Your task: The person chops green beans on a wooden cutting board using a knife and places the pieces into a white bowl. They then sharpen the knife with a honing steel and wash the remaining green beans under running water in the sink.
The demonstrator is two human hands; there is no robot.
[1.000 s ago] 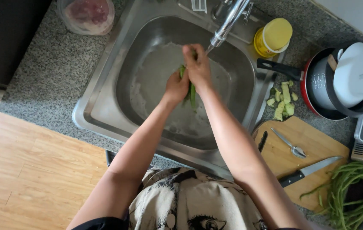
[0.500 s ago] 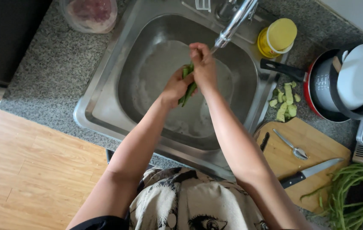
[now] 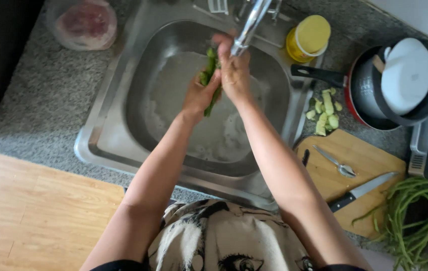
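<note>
The person holds both hands over the middle of the metal sink (image 3: 123,125), just under the tap (image 3: 246,27). The left hand (image 3: 200,95) and the right hand (image 3: 234,75) are pressed together and both are closed around a small bundle of green beans (image 3: 210,70). The beans stick out above the left hand at 12 o'clock and a little below it at 6 o'clock. The bottom of the sink is wet with some white foam.

On the grey stone desk (image 3: 38,100), at 10 o'clock from the hands, a plastic bowl (image 3: 81,25) with something pink stands. At 2 o'clock a yellow bottle (image 3: 308,39) stands just beside the tap. At 3 o'clock a red pan (image 3: 369,90) holds a white lid, and some pale green cut pieces (image 3: 326,113) lie near it. At 4 o'clock a wooden board (image 3: 359,170) carries a peeler (image 3: 335,161) and a knife (image 3: 362,191). More long green beans (image 3: 419,221) lie in a heap at 4 o'clock, just beside the board.
</note>
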